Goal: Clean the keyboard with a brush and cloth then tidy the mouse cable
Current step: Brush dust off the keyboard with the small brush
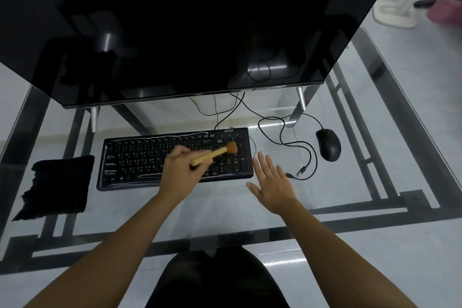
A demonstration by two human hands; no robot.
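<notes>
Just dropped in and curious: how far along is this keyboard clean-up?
Early on. Nothing looks finished. The left hand holds the brush, bristles on the keyboard; the right hand is open beside it. The cloth lies untouched, and the mouse cable sprawls loose.

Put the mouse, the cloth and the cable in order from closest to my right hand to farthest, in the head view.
From the right hand:
1. Cable, end just right of it.
2. Mouse, farther right, behind.
3. Cloth, far left, beyond the keyboard.
</notes>
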